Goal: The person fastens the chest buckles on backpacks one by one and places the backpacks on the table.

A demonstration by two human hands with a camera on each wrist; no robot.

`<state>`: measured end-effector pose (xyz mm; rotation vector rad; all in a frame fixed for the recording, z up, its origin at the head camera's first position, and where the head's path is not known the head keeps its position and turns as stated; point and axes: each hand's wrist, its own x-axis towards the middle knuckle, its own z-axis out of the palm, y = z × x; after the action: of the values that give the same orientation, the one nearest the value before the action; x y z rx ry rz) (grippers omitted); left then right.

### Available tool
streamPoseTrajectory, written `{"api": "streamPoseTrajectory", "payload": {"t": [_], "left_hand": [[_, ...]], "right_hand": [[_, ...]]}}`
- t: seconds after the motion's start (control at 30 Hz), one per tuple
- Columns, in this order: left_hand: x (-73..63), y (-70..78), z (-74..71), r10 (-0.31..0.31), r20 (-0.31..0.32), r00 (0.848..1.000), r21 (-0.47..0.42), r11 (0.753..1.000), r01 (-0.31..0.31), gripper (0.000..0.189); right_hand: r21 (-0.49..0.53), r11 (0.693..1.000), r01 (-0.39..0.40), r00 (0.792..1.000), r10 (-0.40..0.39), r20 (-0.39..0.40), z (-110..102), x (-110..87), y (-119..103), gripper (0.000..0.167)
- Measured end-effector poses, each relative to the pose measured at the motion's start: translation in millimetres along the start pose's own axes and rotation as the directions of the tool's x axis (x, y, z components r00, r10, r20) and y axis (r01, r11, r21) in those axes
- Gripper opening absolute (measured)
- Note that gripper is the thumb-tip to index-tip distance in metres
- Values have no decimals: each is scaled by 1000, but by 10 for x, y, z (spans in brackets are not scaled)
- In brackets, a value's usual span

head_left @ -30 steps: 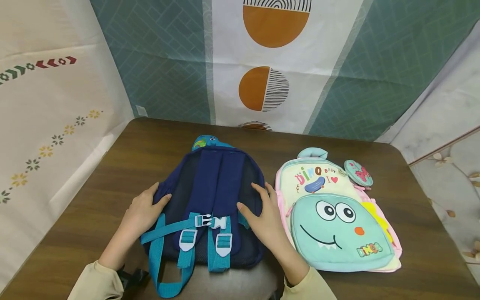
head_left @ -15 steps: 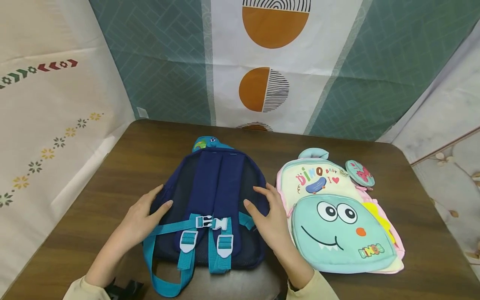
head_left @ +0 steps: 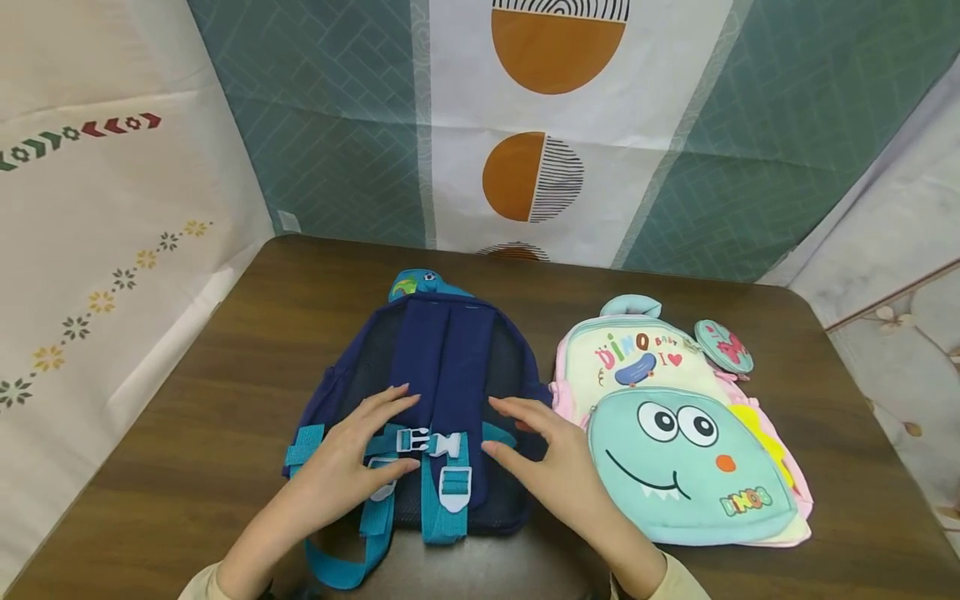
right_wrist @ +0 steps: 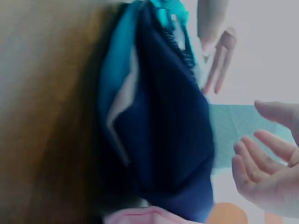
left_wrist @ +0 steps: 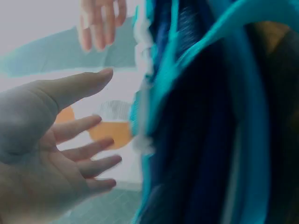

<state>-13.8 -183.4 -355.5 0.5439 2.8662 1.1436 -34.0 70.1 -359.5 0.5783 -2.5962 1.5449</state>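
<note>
A navy backpack [head_left: 360, 367] lies with its straps facing up on the brown table. Teal webbing and a white side-release buckle [head_left: 427, 442] cross its lower middle; whether the buckle's halves are clipped I cannot tell. My left hand [head_left: 348, 458] hovers over the pack's lower left, fingers spread and holding nothing. Over the lower right side hovers my right hand [head_left: 558, 458], its fingers loosely bent and the palm bare. Both wrist views show a gap between each hand and the pack. The left hand hides part of a white strap adjuster [head_left: 384, 479].
A cream and mint dinosaur backpack [head_left: 690, 467] lies just right of the navy one, with a round pouch [head_left: 723, 346] at its upper right. Under both is the wooden table [head_left: 322, 275]. Patterned cloths [head_left: 337, 125] hang behind and at the sides.
Both hands were at the navy pack's sides. The left hand has moved right and inward over the straps; the right hand has shifted slightly and lifted off. The pack's left side strap has shifted.
</note>
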Motion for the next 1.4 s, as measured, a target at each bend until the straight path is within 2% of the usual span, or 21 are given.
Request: {"api": "streamPoseTrajectory", "payload": {"t": [0.13,0.27,0.4,0.6,0.67,0.8,0.93,1.13,1.4], "left_hand": [[123,-36,65,43,30,999,48,998,-44,59],[209,-73,85,26,54,998,88,996,-31,37],[240,-128,79,31,100,995,70,997,-38,24],[266,-191,64,25,140,990,0,1000,-25,23],[283,-203,63,27,150,988,-11,1000,-26,23],[299,-219,56,37,161,986,-2,999,-38,24],[273,-243,41,27,164,986,-12,1000,-25,23],[216,-284,30,25,163,986,-68,998,-14,25],[186,-302,23,16,125,992,-75,997,-7,24]], "right_hand": [[-43,999,32,993,-26,118,133,27,20,45],[-118,992,48,974,-20,227,271,73,61,45],[-151,986,65,964,-23,265,368,138,95,42],[-174,980,95,943,-32,330,366,233,121,32],[-144,985,90,944,-38,328,363,241,124,30],[-40,997,64,959,-51,279,405,239,110,30],[36,999,20,968,-28,248,495,234,84,34],[33,999,-11,971,3,240,585,226,82,39],[43,998,-39,961,25,274,616,267,60,20]]}}
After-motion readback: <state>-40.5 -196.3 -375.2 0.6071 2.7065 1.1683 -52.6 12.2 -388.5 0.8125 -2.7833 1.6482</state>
